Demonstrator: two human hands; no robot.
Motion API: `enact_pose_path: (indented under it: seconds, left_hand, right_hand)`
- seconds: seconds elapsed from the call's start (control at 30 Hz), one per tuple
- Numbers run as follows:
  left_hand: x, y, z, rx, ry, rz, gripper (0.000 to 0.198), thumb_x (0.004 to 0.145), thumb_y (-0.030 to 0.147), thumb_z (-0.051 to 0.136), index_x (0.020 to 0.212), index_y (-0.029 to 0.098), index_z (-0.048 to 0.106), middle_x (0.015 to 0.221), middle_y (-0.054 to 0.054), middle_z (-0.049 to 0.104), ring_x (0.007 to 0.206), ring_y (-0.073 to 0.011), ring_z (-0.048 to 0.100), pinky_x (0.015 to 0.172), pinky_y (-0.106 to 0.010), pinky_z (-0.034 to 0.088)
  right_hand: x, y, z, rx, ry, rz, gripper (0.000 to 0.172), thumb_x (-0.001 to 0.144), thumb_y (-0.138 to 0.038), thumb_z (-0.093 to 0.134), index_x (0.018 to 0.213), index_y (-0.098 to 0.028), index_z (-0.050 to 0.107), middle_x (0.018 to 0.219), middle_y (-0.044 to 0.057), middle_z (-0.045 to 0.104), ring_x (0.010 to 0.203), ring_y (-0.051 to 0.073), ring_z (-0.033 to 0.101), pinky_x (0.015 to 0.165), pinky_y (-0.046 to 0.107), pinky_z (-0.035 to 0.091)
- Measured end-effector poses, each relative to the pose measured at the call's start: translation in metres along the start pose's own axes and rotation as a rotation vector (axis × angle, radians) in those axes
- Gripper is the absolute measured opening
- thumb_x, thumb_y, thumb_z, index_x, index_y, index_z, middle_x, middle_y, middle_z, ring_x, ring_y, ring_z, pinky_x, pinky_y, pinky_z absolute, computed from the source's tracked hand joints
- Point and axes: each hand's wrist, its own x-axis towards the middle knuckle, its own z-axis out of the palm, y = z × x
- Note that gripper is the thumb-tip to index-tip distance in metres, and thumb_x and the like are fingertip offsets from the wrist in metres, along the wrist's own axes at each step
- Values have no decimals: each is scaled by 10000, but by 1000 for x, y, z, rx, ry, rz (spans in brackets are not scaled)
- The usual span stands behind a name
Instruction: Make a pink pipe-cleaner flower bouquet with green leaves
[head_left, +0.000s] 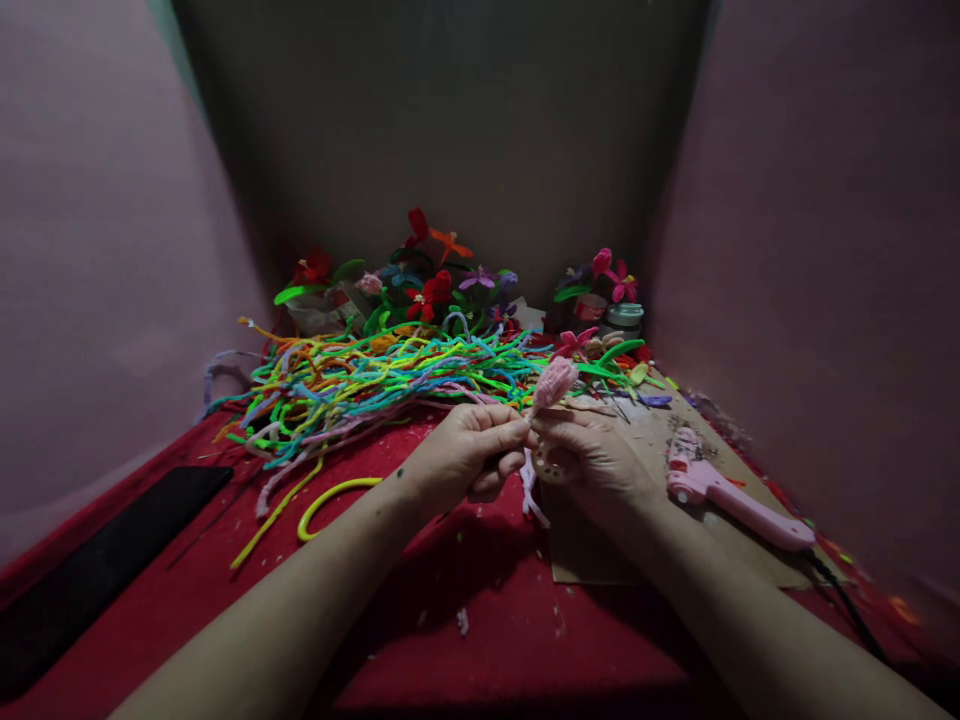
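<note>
Both hands meet in the middle of the view, above the red-covered table. A pink fuzzy flower bud made of pipe cleaner (555,383) points up between them, tilted to the right. My left hand (476,450) pinches its base with thumb and forefinger, the other fingers curled in. My right hand (592,455) has its thumb and fingers closed around the same base from the other side. Under the right hand shows a pale, rounded thing with small holes (551,465), partly hidden; its kind is unclear. Light purple pipe cleaner ends (531,495) hang below the hands.
A heap of coloured pipe cleaners (390,375) lies behind my hands, with finished flowers (431,290) beyond. A pink hot glue gun (731,495) rests on a brown board (600,555) at right. A black flat slab (112,570) lies left. A lidded jar (624,318) stands at back.
</note>
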Motion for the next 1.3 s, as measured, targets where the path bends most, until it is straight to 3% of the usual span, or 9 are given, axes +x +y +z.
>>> enact_pose_path:
  seconds: [0.17,0.23,0.43,0.57,0.8,0.97,1.1,1.2,1.3]
  left_hand:
    - [-2,3,-3,-139,-153,-88,176,799,304,571,747,136,561,461,78,439,252,3,198,244,-123,208]
    - [-3,4,-1,-101,-140,-100,185,805,320,559,756,142,555,466,82,432,254,1,203,249,-125,201]
    - [-2,-3,15,444,205,184,256,818,313,526,632,139,503,487,48,483,334,-31,405,330,-136,290]
    - [0,-7,19,453,318,236,250,813,302,529,622,143,502,480,56,467,326,-23,387,327,-131,276]
    - [-2,-1,9,-120,29,-40,152,812,287,559,752,151,524,467,84,422,283,6,200,280,-107,175]
    - [-3,0,2,-204,-136,-131,139,832,292,535,793,159,531,498,90,404,299,2,127,275,-124,201]
    - [-1,-3,10,54,25,-30,216,828,356,515,738,160,498,537,59,454,316,-22,255,315,-153,216]
    - [0,-12,17,524,324,235,210,817,349,521,713,170,489,578,30,478,430,-69,395,432,-188,305]
    - [0,-21,16,1017,439,490,125,833,261,488,755,176,535,681,-18,515,592,-119,464,565,-219,326]
  right_hand:
    - [-2,-3,3,50,-49,80,77,668,-178,702,702,-143,643,513,-48,529,405,28,365,427,184,268]
    - [-2,-4,5,72,-29,86,101,638,-180,725,670,-148,634,475,-61,497,382,26,335,411,185,254]
    - [-2,-2,7,22,118,-43,120,587,-187,759,633,-133,662,583,-8,608,527,90,515,532,229,392]
    - [-2,-1,7,-32,160,-84,120,585,-177,762,682,-145,699,645,1,648,588,97,540,602,238,415]
    - [-6,-6,4,-126,61,-104,42,658,-200,706,658,-158,712,649,3,644,626,100,544,640,233,417]
    - [-7,-7,5,-137,54,-138,24,645,-177,692,643,-162,711,661,2,652,643,108,551,680,251,429]
    - [-5,-3,6,-95,118,-136,29,606,-176,704,621,-156,691,619,-8,627,581,102,520,619,250,414]
    - [-3,3,5,-69,161,-129,52,619,-196,705,629,-155,675,600,-15,604,543,97,487,567,246,383]
    - [-3,7,4,-69,212,-122,68,622,-205,716,630,-157,668,557,-27,571,490,86,435,531,249,354]
